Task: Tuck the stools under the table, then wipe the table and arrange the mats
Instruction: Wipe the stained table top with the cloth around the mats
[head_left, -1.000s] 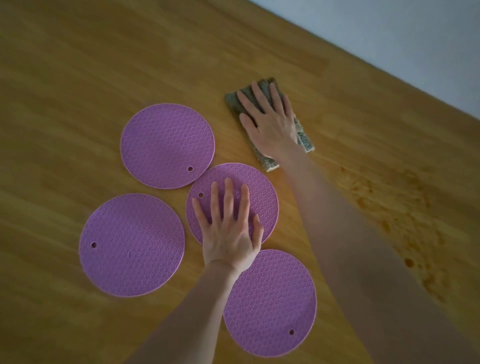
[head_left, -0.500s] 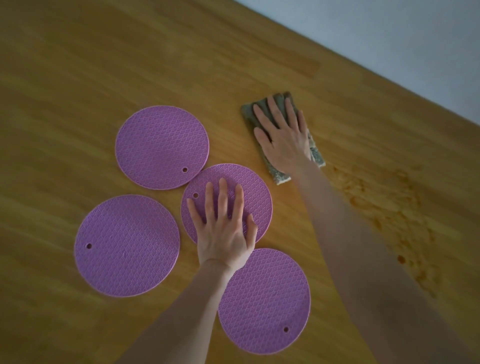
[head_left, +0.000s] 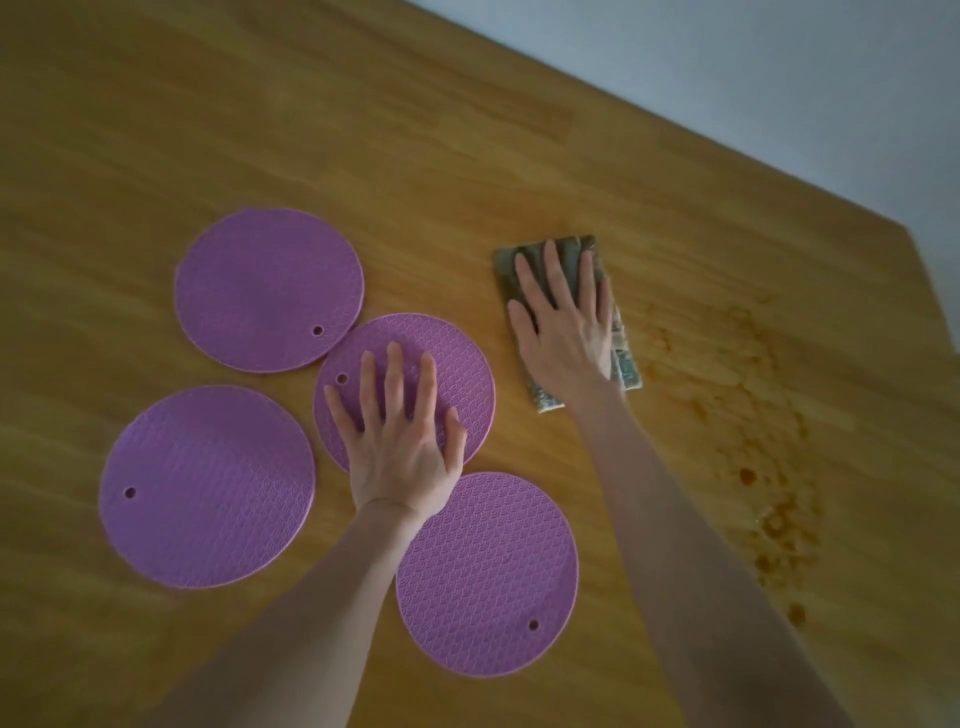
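Note:
Four round purple mats lie on the wooden table (head_left: 363, 130): one at the upper left (head_left: 269, 280), one at the lower left (head_left: 208, 488), one in the middle (head_left: 457, 364) and one nearest me (head_left: 488, 577). My left hand (head_left: 402, 447) rests flat on the middle mat with its fingers spread. To the right, my right hand (head_left: 566, 332) presses flat on a folded grey-green cloth (head_left: 543, 397), which lies on the bare wood. No stools are in view.
Brown spill marks (head_left: 727, 395) spread over the wood right of the cloth, with darker drops (head_left: 747, 475) nearer me. The table's far edge (head_left: 727, 156) runs diagonally at the upper right, with a grey surface beyond it.
My right hand has slid the cloth to the right and nearer to me, close to the brown marks. My left hand has stayed on the middle mat.

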